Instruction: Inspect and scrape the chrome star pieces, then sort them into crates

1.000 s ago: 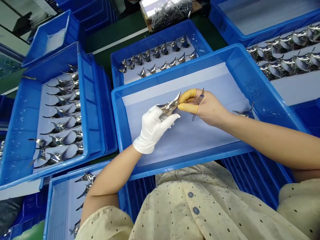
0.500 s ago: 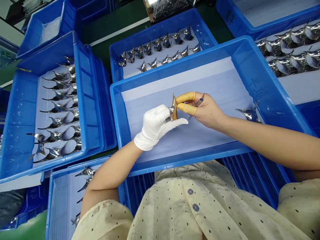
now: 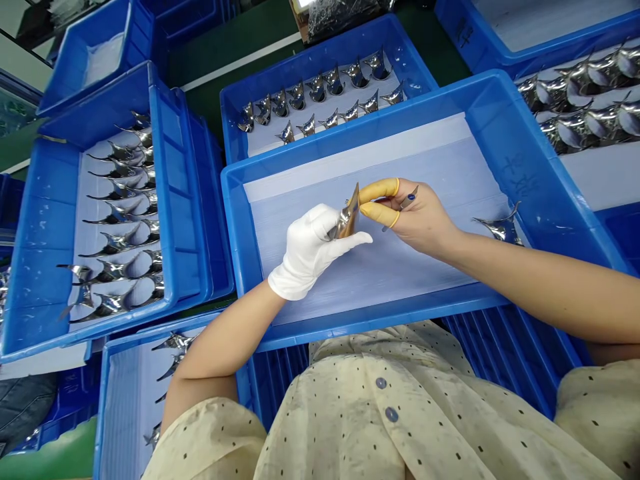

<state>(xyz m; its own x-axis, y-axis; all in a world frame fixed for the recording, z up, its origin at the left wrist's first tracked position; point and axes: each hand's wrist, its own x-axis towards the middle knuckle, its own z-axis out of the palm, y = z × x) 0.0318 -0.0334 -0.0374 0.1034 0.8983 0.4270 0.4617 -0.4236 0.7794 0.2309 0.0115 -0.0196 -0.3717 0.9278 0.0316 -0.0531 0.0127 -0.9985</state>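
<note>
Curved piece (image 3: 347,223) in left grip (image 3: 310,250), dial centre: smooth metal, mirror-glossy. Glove (image 3: 291,283) on that grip: white cloth, matt. Right grip (image 3: 423,217): yellow finger covers (image 3: 379,191), smooth, rubbery; slim tool (image 3: 410,199) looks metal. Wide tray (image 3: 390,320): blue plastic, semi-gloss, scuffed; liner (image 3: 410,263) matt, paper-like. Nine o'clock: polished metal parts (image 3: 116,270). Six: matt cloth shirt (image 3: 350,407).

A dotted cream shirt (image 3: 345,407), white glove (image 3: 306,250) and yellow fingerstalls (image 3: 381,189) are worn

From where I stand: one end of the metal piece (image 3: 349,217) is hidden inside the white-gloved left hand (image 3: 307,250). Slim tool (image 3: 411,197), middle covered by the right hand (image 3: 423,217). Marks (image 3: 524,175) on the middle tray (image 3: 350,327) too faint to read. Wrapped bundle (image 3: 345,17) cut off above, lower-left tray (image 3: 120,400) below.
</note>
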